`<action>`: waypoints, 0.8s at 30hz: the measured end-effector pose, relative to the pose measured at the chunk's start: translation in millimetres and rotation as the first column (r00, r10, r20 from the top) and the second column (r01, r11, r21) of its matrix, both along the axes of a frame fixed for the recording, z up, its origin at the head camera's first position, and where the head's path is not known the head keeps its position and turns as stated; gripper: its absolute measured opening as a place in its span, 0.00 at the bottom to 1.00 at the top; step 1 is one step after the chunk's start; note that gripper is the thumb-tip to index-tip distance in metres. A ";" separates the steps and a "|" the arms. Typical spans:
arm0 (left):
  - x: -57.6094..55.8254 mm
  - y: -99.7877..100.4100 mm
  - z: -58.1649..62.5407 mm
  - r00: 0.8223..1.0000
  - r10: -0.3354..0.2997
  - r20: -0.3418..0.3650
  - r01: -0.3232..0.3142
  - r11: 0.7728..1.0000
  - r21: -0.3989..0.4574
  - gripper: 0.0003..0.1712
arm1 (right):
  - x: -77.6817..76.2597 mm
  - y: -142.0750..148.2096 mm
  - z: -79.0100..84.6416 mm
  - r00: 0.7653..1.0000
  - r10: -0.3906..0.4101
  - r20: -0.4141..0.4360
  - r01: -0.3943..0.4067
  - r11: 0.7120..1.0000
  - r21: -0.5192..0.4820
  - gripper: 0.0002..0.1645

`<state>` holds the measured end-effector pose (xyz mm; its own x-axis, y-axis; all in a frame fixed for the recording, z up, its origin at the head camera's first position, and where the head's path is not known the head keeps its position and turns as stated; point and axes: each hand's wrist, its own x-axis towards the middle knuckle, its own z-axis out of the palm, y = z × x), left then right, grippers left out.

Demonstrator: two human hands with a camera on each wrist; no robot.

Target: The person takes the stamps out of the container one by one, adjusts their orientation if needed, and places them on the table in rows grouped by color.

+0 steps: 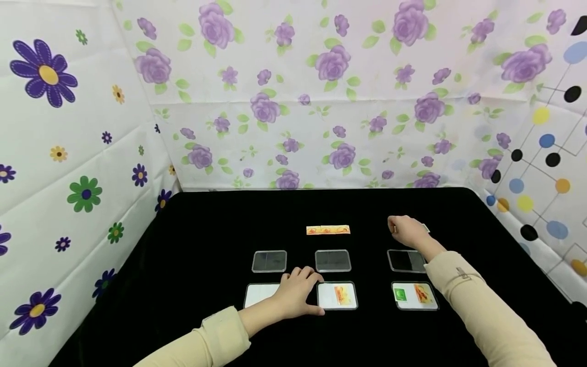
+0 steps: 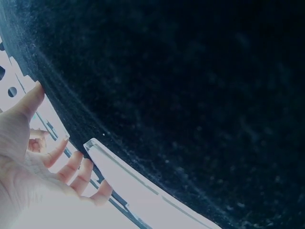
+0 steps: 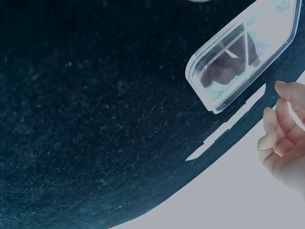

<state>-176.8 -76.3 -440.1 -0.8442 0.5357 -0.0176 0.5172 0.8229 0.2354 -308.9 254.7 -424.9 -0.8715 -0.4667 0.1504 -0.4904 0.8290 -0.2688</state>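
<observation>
My left hand spans the left end of the middle front clear case, thumb at its near corner and index finger at its far one. That case holds a white sheet with an orange picture. Part of the left front case is hidden by the hand; its long edge shows in the left wrist view. My right hand, fingers bent, is over a narrow strip beyond the back right case. In the right wrist view nothing shows between thumb and fingers.
A yellow-orange strip lies beyond the back middle case. The back left case and the front right case, with green and orange pictures, share the black tabletop. Patterned cloth surrounds it.
</observation>
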 end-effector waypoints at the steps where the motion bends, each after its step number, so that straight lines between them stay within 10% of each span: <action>1: 0.1 0.2 -0.4 1.000 0.000 0.001 0.000 1.000 0.003 0.39 | 1.1 -0.8 -0.3 1.000 0.006 -0.004 -0.006 1.000 -0.003 0.10; 24: -1.9 0.8 -3.7 1.000 -0.005 -0.021 0.004 1.000 -0.005 0.39 | 22.4 -28.3 -6.7 0.998 0.046 -0.032 -0.047 0.998 -0.038 0.13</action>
